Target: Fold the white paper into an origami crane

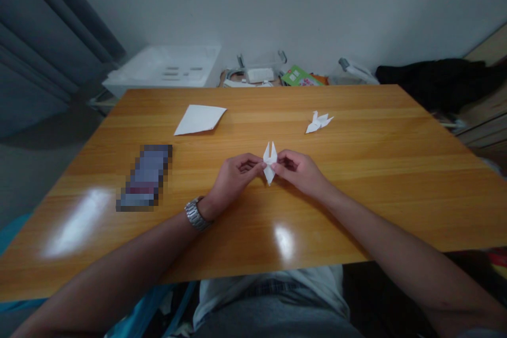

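Note:
A small white folded paper (270,160), long and narrow, is pinched at its two sides between my hands above the wooden table. Two slim points stick up at its far end, with a slit between them, and a single point faces me. My left hand (240,174), a metal watch on its wrist, grips the left edge with thumb and fingers. Closed on the right edge is my right hand (301,169), its thumb lying on the front of the paper. Beyond it to the right, a finished-looking paper crane (319,122) rests on the table.
On the wooden table (376,169), a white paper sheet (200,119) lies at the back left. A pixelated phone-like rectangle (144,177) is at the left. Behind the far edge stand a white plastic bin (166,68), a green booklet (301,77) and dark cloth (431,84).

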`<state>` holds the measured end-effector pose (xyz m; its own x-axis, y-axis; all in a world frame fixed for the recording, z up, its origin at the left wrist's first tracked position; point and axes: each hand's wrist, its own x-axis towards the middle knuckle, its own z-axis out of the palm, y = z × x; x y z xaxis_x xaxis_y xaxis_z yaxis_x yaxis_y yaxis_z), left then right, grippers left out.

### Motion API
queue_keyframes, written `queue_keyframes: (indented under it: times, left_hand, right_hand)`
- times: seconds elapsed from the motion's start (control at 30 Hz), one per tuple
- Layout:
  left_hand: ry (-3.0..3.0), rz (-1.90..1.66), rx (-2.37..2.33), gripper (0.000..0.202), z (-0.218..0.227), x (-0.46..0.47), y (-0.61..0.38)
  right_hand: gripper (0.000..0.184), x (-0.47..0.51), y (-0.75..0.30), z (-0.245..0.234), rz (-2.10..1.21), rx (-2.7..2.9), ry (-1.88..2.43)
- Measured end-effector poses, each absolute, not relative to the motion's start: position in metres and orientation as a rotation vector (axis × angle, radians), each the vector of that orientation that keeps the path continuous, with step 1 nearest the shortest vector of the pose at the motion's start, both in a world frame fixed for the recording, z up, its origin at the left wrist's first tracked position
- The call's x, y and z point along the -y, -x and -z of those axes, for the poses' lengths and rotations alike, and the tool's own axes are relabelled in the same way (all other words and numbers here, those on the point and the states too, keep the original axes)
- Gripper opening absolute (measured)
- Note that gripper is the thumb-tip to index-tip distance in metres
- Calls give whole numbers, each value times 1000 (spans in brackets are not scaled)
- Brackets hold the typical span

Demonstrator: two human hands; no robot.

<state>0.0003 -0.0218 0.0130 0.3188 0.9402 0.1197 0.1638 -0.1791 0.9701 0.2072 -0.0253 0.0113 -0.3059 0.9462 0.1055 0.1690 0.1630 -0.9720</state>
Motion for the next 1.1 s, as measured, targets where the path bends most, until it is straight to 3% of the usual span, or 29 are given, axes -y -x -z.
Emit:
queue_keyframes:
  times: [0.47,0.73,1.1]
  left_hand:
    - [-1705,-962,-1074,25,-19,26,-3]
    - [-1655,-1014,-1103,25,-18,24,-2]
    - [-1616,-1007,-1064,27,-14,23,-2]
  right_hand:
    - [30,26,-210,-14,-1058,1751,1171]
    - [26,23,-208,-11,-1180,1655,1128]
    - [28,24,-211,-13,-1107,1755,1119]
